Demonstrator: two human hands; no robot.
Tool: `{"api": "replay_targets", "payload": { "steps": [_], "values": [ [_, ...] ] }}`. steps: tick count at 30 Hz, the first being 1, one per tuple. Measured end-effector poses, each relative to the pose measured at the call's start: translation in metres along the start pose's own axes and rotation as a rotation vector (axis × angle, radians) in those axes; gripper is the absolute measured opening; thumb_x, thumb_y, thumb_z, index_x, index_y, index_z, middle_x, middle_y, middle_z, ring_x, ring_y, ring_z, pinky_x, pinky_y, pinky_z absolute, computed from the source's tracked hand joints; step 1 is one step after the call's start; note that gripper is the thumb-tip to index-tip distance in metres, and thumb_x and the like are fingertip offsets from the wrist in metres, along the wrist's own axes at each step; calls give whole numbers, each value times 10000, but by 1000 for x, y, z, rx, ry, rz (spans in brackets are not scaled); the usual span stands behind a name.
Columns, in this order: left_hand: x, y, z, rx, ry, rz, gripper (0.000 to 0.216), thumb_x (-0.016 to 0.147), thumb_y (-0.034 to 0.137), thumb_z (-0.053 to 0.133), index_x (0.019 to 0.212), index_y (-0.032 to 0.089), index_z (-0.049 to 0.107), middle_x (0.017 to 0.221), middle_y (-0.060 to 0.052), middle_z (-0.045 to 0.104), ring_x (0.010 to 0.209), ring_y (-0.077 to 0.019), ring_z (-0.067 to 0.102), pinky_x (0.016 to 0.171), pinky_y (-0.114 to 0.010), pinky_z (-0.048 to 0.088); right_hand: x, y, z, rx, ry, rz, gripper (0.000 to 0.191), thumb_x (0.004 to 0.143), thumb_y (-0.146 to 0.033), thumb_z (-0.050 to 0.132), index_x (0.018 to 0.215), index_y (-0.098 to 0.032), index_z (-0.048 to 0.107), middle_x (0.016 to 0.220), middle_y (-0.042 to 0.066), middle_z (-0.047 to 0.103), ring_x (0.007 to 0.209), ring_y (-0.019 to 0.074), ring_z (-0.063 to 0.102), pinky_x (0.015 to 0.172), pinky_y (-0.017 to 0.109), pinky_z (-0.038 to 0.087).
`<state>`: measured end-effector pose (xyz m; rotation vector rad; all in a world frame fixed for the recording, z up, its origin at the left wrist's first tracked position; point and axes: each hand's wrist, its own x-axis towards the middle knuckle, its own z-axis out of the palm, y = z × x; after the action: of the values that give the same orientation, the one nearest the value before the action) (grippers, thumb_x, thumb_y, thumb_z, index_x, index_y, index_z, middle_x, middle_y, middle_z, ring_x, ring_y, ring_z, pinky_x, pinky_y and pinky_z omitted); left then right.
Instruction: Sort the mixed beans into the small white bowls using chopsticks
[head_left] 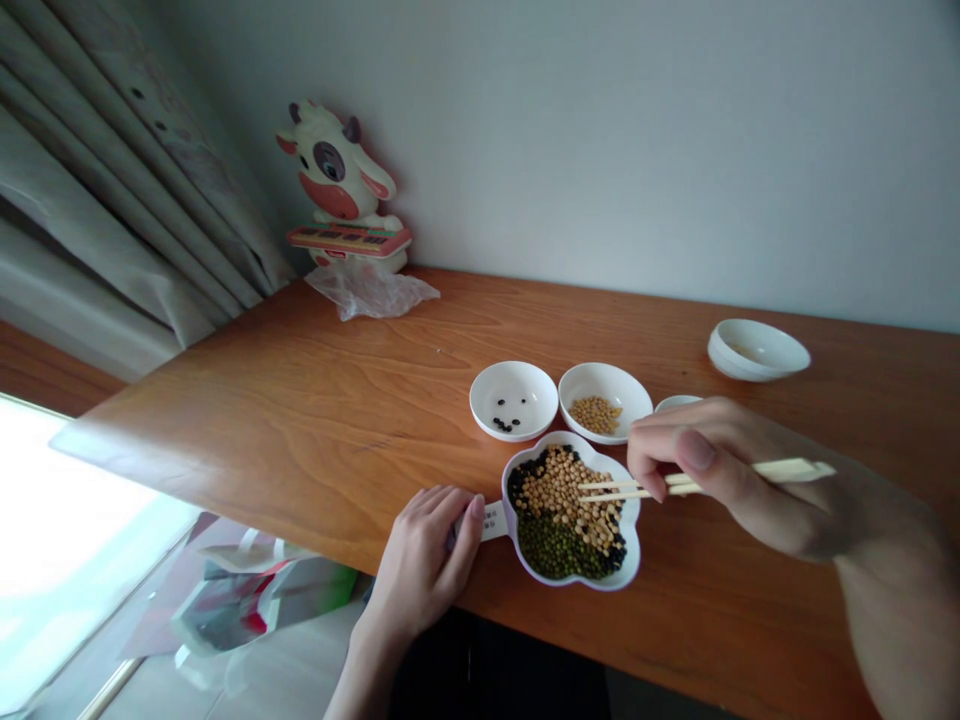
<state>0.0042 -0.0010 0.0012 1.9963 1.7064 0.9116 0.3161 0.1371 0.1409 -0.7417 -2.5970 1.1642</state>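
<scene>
two hands work at the near edge of a wooden table [300, 420], seen from above by the person's own head camera. the right hand [720, 470] pinches a pair of chopsticks [675, 484], fingers closed around them near the middle; the tips lie close together, almost touching, just over the yellow beans in a flower-shaped dish [634, 520]. whether a bean sits between the tips cannot be told. the left hand [427, 550] rests flat at the table edge, fingertips pressing the dish's short white handle [491, 520], holding nothing else.

the dish sits near the table's front edge and holds a mix of yellow, green and black beans. just behind it stand two small white bowls side by side: the black-bean bowl [487, 385] on the left with only a few black beans, the yellow-bean bowl [637, 395] on the right with a small heap of yellow ones. the rim of a third small bowl [675, 402] peeks out behind the right hand. a further white bowl [757, 350] stands well apart at the back right.

to pick cleanly, it seems best to keep the dish pinned by its handle, lower the tips around one bean only, and squeeze gently so it does not shoot away.

a cow-shaped toy [337, 190] and a crumpled plastic bag [367, 290] sit at the far left by a curtain [112, 180].
</scene>
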Motion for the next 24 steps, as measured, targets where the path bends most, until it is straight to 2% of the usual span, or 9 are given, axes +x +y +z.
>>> {"api": "replay_targets", "payload": {
  "steps": [4,11,24],
  "values": [
    [0,0,-1,-1,-1,-4,352,1163,311,448,823,233,500,773,-13,616,722,-193,573,737,-336,433,2,-1,2,5,-3,-13,545,1136,-616,316,854,-229,576,760,16,602,696,179,511,697,355,398],
    [1,0,0,-2,-8,-1,357,1171,328,422,837,237,507,790,-27,625,739,-206,593,741,-347,443,6,-4,6,-6,10,-5,446,1136,-521,393,843,-230,562,742,7,567,668,173,485,662,357,380],
    [1,1,-1,2,4,2,353,1157,312,452,817,235,508,775,-21,636,717,-198,586,730,-337,441,7,-3,7,-6,-14,-23,549,1127,-628,311,801,-234,510,717,2,552,647,166,454,660,352,359]
  ]
}}
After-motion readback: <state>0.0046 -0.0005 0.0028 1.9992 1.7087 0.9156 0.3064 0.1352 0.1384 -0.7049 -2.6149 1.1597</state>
